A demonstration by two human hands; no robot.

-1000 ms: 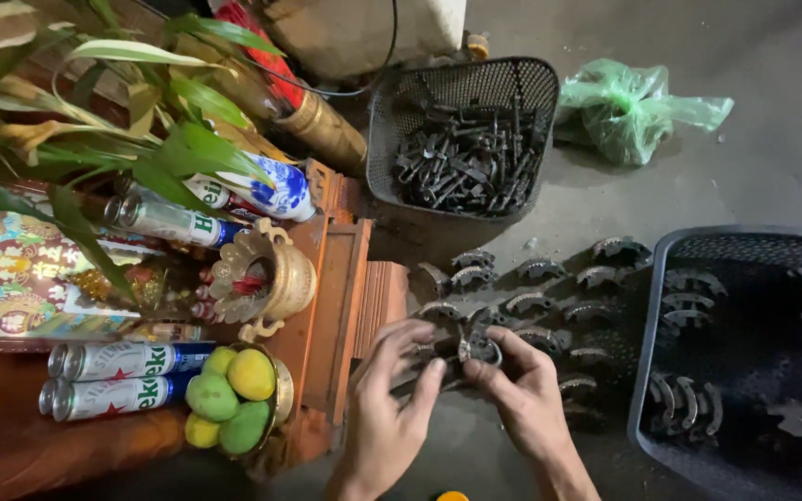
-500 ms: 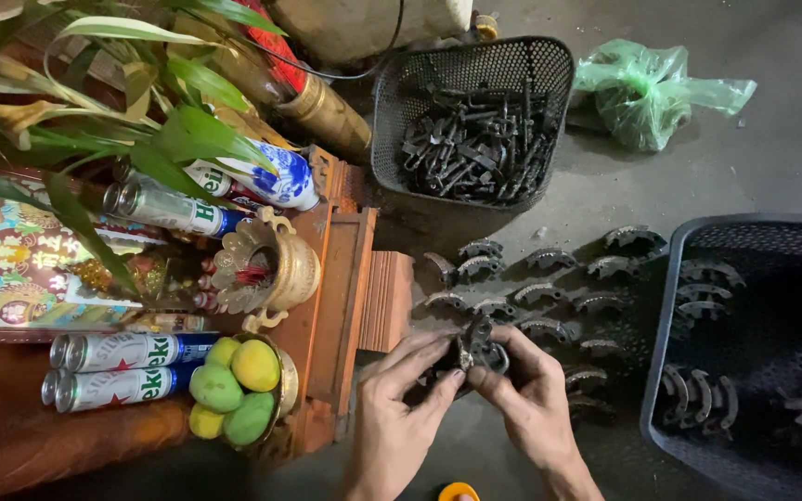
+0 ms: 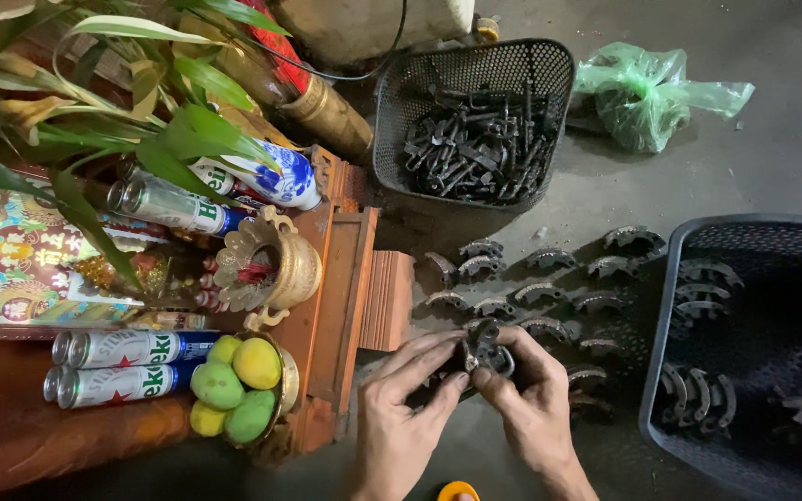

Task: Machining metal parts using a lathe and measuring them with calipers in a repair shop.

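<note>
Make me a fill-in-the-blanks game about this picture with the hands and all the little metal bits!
1. Both hands, the left hand and the right hand, hold one small dark ____ part.
2. The plastic bag on the floor is ____ in colour.
3. The mangoes sit in a bowl beside the drink ____.
4. Curved metal pieces lie in rows on the ____.

Missing words: metal; green; cans; floor
</note>
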